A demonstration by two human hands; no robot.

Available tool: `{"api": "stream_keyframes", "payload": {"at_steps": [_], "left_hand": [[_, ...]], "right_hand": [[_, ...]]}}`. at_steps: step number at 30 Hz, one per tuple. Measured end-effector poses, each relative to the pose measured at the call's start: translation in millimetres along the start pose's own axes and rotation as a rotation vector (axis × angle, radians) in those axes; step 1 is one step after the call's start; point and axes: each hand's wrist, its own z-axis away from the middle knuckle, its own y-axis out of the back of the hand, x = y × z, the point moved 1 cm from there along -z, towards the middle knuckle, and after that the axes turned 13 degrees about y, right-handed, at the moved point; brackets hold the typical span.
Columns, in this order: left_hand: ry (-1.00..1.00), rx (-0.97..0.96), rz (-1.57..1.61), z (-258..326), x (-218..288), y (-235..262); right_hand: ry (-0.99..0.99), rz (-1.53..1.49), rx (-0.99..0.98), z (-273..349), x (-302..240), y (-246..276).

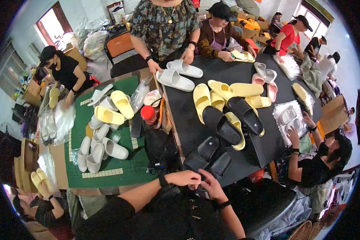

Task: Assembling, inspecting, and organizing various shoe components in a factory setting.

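My left hand (183,179) and my right hand (213,187) meet in front of my chest, at the near edge of the black table. The left hand's fingers are curled, and whatever may be inside them is hidden. My right hand's fingers are apart, their tips at the left hand's fingers, with nothing visible in them. Closest to my hands are the black slide sandals (221,164), lying just beyond on the table. Farther on, a loose pile mixes black slides (228,127) with yellow slides (237,90).
To the left, a green tabletop (138,174) bears grey slides (95,158), yellow slides (122,104) and a red-lidded jar (149,114). Across the black table (176,116), a person holds white slides (175,80). Several people work around; one at right reaches over bagged slides (289,120).
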Motion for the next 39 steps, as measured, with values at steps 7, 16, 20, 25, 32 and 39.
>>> {"api": "stream_keyframes", "payload": {"at_steps": [7,16,20,25,32,39], "left_hand": [[-0.136,0.244,-0.124,-17,44,36],[0.32,0.34,-1.137,-95,-7,42],[0.216,0.214,-1.127,-129,2,35],[0.194,0.176,-1.055,-133,-10,26],[0.139,0.209,-1.172,-121,12,1],[0.091,0.27,-0.662,-88,31,5]], "right_hand": [[-0.161,-0.096,0.07,27,-20,41],[-0.104,-0.09,1.015,100,-41,126],[-0.024,-0.081,0.826,28,-32,153],[-0.027,-0.023,0.573,19,9,148],[-0.1,0.047,0.413,-2,19,120],[-0.21,0.044,0.501,43,53,130]]}}
